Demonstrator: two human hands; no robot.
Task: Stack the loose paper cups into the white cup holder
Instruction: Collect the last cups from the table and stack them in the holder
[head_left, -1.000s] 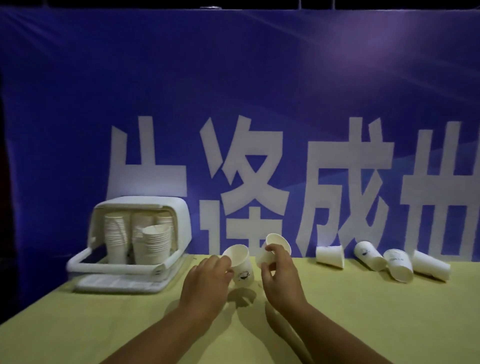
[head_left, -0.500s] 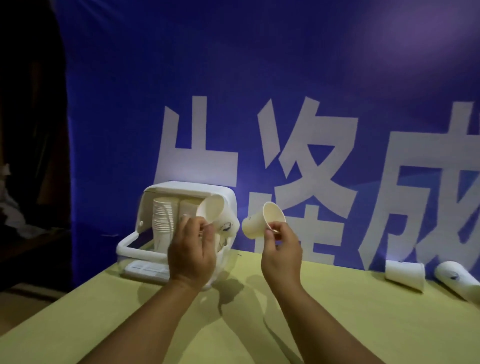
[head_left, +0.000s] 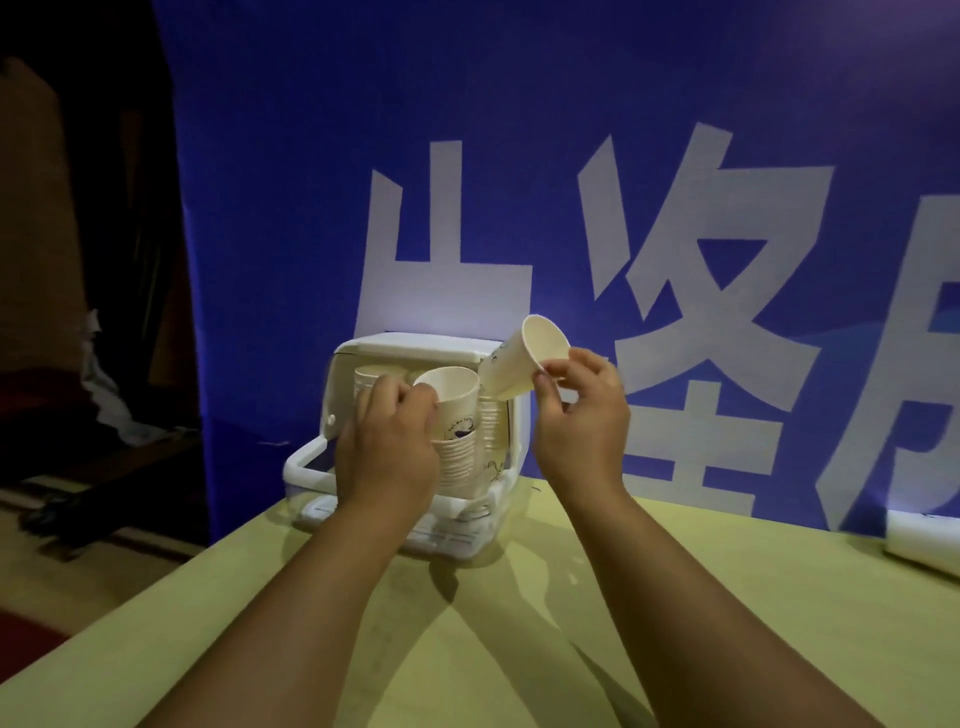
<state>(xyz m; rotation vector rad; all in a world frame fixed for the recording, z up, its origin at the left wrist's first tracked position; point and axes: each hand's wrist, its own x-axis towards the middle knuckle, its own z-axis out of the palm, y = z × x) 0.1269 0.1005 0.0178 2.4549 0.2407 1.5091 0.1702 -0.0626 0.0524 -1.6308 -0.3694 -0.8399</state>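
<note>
Backdrop and bench, non-task items only.
Blue banner (head_left: 519, 156) with large white characters hangs directly behind the yellow table (head_left: 519, 649); dark unlit floor area left of the banner, details unreadable.

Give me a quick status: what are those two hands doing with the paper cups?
Left hand seating a white paper cup on a stack in the white plastic cup holder. Right hand holds a second paper cup, tilted, beside it. Nothing blocking.

The boxy white cup holder (head_left: 415, 347) looks like smooth, slightly glossy plastic. The cream cups stacked inside (head_left: 457, 457) are matt paper with ribbed rims. Pale yellow tabletop (head_left: 727, 597) is smooth, low sheen; the blue backdrop (head_left: 311, 156) looks like matt fabric.
</note>
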